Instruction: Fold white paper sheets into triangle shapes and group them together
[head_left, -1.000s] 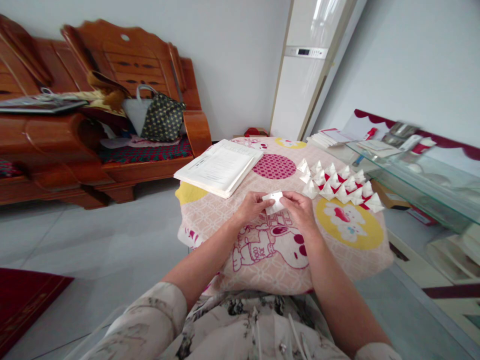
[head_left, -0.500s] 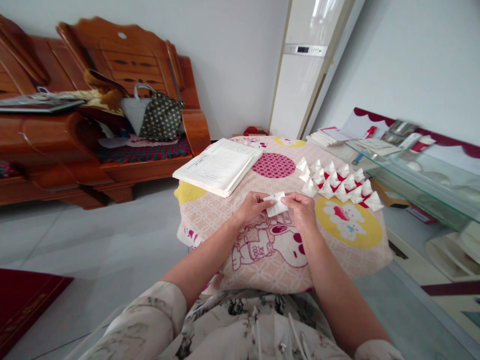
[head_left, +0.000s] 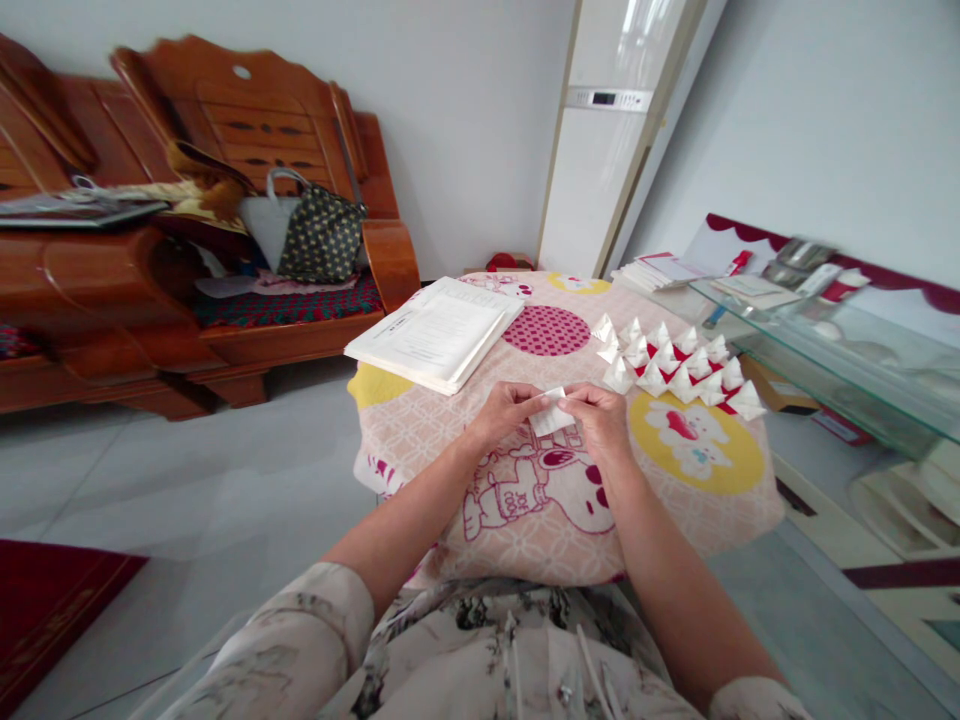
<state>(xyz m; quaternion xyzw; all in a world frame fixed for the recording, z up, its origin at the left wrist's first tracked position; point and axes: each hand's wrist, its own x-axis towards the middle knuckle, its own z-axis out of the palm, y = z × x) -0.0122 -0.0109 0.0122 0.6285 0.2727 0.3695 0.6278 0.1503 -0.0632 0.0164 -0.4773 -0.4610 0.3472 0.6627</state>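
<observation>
Between both hands is a small folded piece of white paper, held just above the patterned tablecloth. My left hand pinches its left edge between thumb and fingers. Closed on the right edge is my right hand, its thumb pressed on the paper. Off to the right, several folded white paper pieces with pointed tips stand in rows, with red showing between them. A stack of printed sheets lies at the back left of the table.
A glass-topped cabinet adjoins the table on the right, with bowls and a cup on it. Papers are piled at the table's back right. A wooden sofa with a patterned bag stands left; an air conditioner rises behind.
Both hands stay at nearly the same spot. The fingers have shifted slightly on the paper, with the two hands a little closer together and less of the paper showing.
</observation>
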